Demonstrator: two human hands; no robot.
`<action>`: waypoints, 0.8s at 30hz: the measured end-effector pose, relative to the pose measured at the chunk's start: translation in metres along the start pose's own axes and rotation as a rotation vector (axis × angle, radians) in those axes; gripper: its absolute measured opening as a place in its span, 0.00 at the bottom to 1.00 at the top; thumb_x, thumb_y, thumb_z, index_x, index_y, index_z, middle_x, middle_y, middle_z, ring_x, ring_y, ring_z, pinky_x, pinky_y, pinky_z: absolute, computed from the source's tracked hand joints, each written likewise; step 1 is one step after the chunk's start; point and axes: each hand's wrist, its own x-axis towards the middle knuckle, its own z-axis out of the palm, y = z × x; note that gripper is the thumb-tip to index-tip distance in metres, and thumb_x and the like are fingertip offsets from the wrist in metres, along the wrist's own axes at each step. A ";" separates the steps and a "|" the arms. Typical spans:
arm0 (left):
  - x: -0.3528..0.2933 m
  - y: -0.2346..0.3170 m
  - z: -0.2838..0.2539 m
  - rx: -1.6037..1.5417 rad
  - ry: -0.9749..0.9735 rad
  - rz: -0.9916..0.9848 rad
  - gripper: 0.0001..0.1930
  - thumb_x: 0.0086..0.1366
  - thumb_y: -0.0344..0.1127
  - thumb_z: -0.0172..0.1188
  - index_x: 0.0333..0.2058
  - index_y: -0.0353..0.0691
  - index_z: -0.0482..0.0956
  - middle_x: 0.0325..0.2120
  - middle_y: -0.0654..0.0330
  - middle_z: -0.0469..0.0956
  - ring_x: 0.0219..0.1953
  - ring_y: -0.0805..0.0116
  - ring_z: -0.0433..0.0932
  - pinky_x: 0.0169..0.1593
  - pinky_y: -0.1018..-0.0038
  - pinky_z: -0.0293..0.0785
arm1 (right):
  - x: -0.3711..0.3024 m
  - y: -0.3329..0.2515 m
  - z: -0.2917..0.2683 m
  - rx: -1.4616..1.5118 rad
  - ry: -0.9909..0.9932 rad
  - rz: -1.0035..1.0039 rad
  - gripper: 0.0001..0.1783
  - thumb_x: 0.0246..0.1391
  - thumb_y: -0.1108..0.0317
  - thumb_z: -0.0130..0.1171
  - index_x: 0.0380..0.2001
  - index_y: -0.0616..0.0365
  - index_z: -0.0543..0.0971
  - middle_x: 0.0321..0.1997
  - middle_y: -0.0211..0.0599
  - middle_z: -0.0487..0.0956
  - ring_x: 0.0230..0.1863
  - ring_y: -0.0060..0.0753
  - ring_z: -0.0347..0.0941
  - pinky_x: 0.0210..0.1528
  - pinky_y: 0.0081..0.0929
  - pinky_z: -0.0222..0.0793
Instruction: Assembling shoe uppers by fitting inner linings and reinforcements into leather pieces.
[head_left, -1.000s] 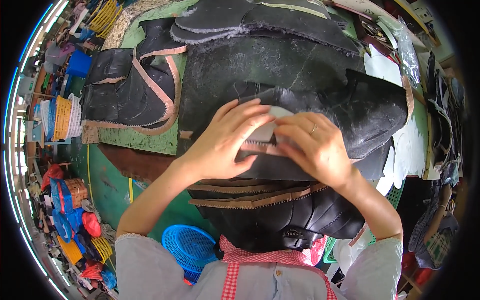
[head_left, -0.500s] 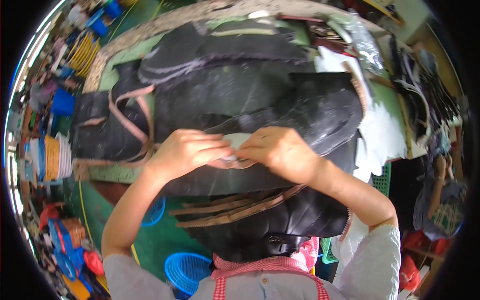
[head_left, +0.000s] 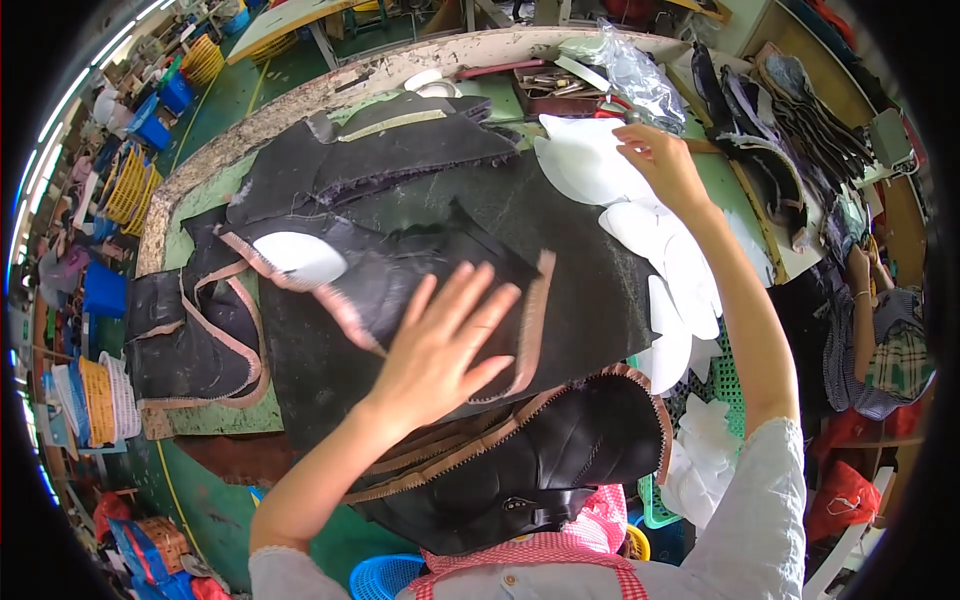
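Observation:
My left hand [head_left: 445,345] lies with its fingers spread on a black leather upper piece [head_left: 395,275] edged with a tan zipper strip [head_left: 533,325]. A white oval stiffener piece [head_left: 300,258] rests on this leather by its left edge. Over a pile of white stiffener pieces [head_left: 580,165] at the right is my right hand [head_left: 662,165]. Its fingers are stretched forward and slightly bent, at the edge of the white pieces, with nothing visible held in them. Across my lap hangs a black leather boot upper [head_left: 520,455] with a buckle and a zipper edge.
Stacked dark fuzzy-edged pieces [head_left: 400,150] lie at the table's back. More black leather pieces [head_left: 190,340] with tan trim are at the left. A tool box [head_left: 555,90] and a clear plastic bag [head_left: 640,85] stand at the back right. Another person's arm [head_left: 862,300] shows at far right.
Both hands have parted from the middle. The right went to the white pile at upper right; the left flattened onto the leather. The white oval now lies farther left, and the view has shifted.

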 end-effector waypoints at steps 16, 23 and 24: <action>-0.025 -0.024 -0.027 0.011 -0.275 0.124 0.33 0.48 0.27 0.60 0.57 0.53 0.76 0.66 0.53 0.63 0.71 0.51 0.57 0.72 0.46 0.47 | 0.035 -0.009 0.012 -0.327 -0.597 0.092 0.36 0.37 0.55 0.76 0.49 0.60 0.74 0.49 0.48 0.77 0.52 0.46 0.73 0.54 0.38 0.69; -0.050 -0.007 -0.024 0.012 -0.233 0.006 0.30 0.49 0.24 0.59 0.55 0.45 0.75 0.66 0.51 0.63 0.71 0.50 0.57 0.72 0.45 0.47 | 0.016 -0.036 0.025 -0.516 -0.568 -0.080 0.29 0.36 0.54 0.71 0.37 0.67 0.77 0.41 0.55 0.80 0.48 0.53 0.77 0.53 0.44 0.71; -0.051 -0.006 -0.024 0.017 -0.238 -0.008 0.29 0.51 0.23 0.57 0.55 0.45 0.75 0.66 0.51 0.62 0.70 0.49 0.57 0.72 0.46 0.48 | 0.011 -0.036 0.028 -0.527 -0.506 -0.169 0.21 0.42 0.58 0.65 0.33 0.67 0.77 0.33 0.55 0.81 0.39 0.55 0.79 0.47 0.44 0.74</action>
